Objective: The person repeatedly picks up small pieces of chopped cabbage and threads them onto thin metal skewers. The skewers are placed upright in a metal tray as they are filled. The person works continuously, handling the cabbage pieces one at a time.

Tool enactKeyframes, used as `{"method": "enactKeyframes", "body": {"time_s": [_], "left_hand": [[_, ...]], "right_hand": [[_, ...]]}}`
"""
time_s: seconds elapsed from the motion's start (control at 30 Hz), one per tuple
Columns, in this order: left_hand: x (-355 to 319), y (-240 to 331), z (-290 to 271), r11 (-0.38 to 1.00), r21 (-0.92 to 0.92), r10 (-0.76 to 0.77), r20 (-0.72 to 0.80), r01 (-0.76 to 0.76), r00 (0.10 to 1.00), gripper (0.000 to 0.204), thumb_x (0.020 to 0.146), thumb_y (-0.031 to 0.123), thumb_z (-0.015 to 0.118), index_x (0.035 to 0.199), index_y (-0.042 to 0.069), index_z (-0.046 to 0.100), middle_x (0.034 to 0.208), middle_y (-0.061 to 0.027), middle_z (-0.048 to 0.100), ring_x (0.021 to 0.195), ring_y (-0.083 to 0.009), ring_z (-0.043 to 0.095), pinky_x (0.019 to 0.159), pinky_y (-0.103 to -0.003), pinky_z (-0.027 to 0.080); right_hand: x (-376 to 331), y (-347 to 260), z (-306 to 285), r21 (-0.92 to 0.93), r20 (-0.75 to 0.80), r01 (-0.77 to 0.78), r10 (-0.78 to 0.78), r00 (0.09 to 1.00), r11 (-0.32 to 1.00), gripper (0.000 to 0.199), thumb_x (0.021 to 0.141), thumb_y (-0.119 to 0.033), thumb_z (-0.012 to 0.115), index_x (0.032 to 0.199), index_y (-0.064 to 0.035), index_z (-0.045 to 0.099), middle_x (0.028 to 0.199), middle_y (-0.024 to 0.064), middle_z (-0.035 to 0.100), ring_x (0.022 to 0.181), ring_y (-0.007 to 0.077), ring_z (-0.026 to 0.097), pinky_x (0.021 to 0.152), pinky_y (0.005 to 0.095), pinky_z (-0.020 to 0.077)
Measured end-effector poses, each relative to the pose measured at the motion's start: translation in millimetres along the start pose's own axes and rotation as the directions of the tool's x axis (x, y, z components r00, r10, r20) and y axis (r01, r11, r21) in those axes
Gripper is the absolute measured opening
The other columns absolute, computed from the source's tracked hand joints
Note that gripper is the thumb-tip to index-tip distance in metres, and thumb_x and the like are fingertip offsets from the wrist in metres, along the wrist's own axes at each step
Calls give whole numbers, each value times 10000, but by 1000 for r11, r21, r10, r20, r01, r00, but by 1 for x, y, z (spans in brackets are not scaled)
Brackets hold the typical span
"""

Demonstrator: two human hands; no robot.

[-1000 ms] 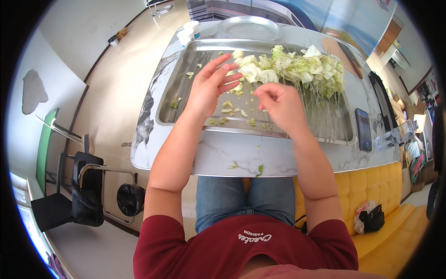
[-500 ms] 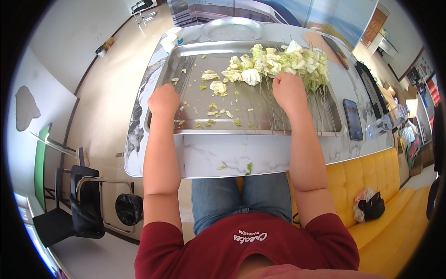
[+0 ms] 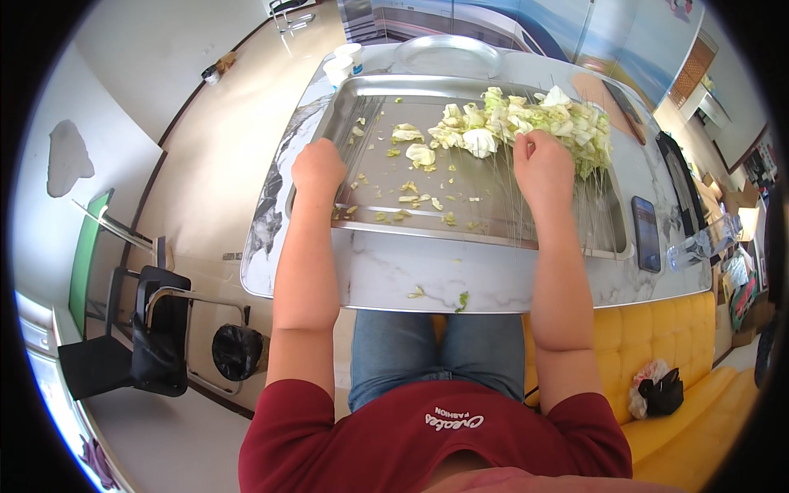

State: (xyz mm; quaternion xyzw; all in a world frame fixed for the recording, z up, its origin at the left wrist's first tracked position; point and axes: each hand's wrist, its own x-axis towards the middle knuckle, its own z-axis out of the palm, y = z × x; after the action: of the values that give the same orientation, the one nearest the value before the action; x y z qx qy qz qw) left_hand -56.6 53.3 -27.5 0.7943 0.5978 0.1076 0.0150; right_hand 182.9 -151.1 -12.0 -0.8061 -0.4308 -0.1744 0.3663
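A metal tray (image 3: 485, 185) lies on the table in front of me. Pale green cabbage pieces (image 3: 567, 131), threaded on thin skewers (image 3: 585, 205), are heaped along its right and far side. My left hand (image 3: 318, 168), closed, is over the tray's left edge, beside a bundle of bare skewers (image 3: 359, 131); whatever it grips is hidden. Closed in a pinch, my right hand (image 3: 544, 164) hovers at the near side of the heap among the skewers. What sits in its fingers is too fine to make out. Loose cabbage leaves (image 3: 421, 156) and scraps are scattered between the hands.
Behind the tray stand white cups (image 3: 337, 70) and a round metal plate (image 3: 448, 74). A knife (image 3: 633, 123) lies on a round board (image 3: 592, 92) at far right. A phone (image 3: 647, 234) and a clear plastic container (image 3: 699, 244) are at the right edge. A yellow sofa (image 3: 657, 324) stands below.
The whole view has shifted, so the table and tray appear farther right. Both hands remain closed in about the same places over the tray; my right hand's finger pinch shows more clearly now.
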Motion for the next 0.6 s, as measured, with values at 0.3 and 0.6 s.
{"method": "enactKeyframes", "body": {"time_s": [0.3, 0.6], "left_hand": [[-22, 28, -26, 367, -929, 375, 190, 43, 907, 122, 825, 95, 651, 870, -18, 653, 766, -94, 660, 667, -155, 656, 618, -273, 554], [-80, 81, -26, 325, -937, 783, 342, 127, 519, 114, 851, 83, 610, 869, -24, 642, 774, -93, 669, 663, -135, 663, 616, -260, 553]], "right_hand": [[-15, -25, 0, 482, 112, -36, -21, 994, 875, 168, 898, -162, 589, 897, -15, 672, 744, 99, 657, 599, 199, 594, 568, 341, 470], [-20, -38, 7, 749, 547, -508, 35, 836, 426, 194, 920, -141, 577, 941, 16, 689, 705, 44, 632, 475, 55, 464, 416, 215, 356]]}}
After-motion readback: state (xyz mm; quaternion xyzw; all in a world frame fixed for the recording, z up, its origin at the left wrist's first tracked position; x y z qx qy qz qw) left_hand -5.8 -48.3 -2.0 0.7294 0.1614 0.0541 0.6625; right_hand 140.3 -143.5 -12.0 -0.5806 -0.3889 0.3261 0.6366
